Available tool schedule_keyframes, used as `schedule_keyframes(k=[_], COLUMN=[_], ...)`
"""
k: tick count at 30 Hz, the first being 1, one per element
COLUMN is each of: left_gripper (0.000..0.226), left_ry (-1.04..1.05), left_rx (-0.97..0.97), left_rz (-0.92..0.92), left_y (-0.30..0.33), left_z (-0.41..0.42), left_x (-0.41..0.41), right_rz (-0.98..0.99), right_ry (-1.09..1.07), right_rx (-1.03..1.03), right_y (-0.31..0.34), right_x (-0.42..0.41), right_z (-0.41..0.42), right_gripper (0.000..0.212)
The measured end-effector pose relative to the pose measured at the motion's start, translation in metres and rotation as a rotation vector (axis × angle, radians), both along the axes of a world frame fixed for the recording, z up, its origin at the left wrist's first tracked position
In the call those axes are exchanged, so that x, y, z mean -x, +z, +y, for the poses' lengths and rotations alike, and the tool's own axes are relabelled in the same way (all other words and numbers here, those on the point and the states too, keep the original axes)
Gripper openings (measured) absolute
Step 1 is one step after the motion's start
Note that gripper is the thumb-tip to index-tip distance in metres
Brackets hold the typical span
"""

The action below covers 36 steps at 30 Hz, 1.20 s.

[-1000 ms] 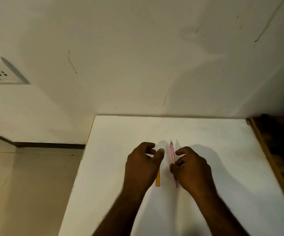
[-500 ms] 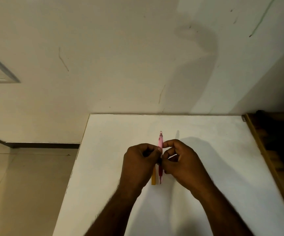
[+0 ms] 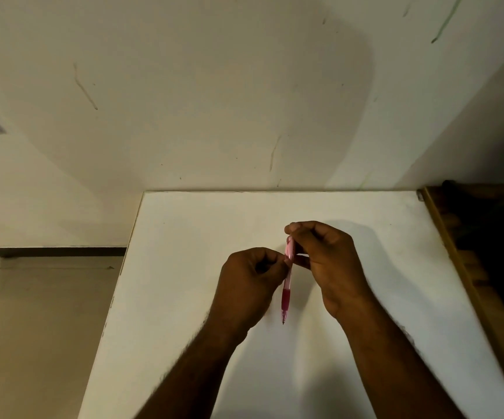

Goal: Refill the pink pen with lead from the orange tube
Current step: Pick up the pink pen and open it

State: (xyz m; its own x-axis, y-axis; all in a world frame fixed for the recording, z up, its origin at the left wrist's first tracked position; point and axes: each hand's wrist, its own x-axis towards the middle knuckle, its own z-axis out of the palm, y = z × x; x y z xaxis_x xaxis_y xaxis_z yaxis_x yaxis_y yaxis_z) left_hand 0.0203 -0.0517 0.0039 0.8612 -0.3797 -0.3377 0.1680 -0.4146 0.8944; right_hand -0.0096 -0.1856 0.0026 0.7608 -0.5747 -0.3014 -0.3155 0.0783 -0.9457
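Gripping 1 pink pen [image 3: 287,285], 2 hands [image 3: 252,282]

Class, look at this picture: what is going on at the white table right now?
A person holds a pink pen above a white table with both bare hands. The left hand pinches the barrel around its middle, while the right hand grips the upper end, as if about to work the cap. The pen's tip points down toward the person. No orange tube shows in this view; it may be hidden behind the left hand.
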Motion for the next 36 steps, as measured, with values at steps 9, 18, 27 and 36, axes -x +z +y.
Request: schedule_keyframes(k=[9, 18, 27, 36], left_gripper=[0.017, 0.017, 0.016, 0.016], left_ry=[-0.025, 0.042, 0.057, 0.044], left_rx=[0.003, 0.018, 0.019, -0.049], left_rz=[0.033, 0.024, 0.040, 0.037], left_y=[0.000, -0.006, -0.009, -0.016], left_z=[0.001, 0.004, 0.005, 0.002], left_x=[0.001, -0.004, -0.004, -0.004], right_rz=[-0.110, 0.381, 0.436, 0.025], right_ry=[-0.164, 0.107, 0.181, 0.017], right_rx=[-0.363, 0.752, 0.841, 0.000], right_y=[-0.003, -0.033, -0.040, -0.005], right_x=[0.005, 0.009, 0.009, 0.005], right_z=[-0.011, -0.013, -0.012, -0.015], right_gripper=[0.009, 0.013, 0.024, 0.014])
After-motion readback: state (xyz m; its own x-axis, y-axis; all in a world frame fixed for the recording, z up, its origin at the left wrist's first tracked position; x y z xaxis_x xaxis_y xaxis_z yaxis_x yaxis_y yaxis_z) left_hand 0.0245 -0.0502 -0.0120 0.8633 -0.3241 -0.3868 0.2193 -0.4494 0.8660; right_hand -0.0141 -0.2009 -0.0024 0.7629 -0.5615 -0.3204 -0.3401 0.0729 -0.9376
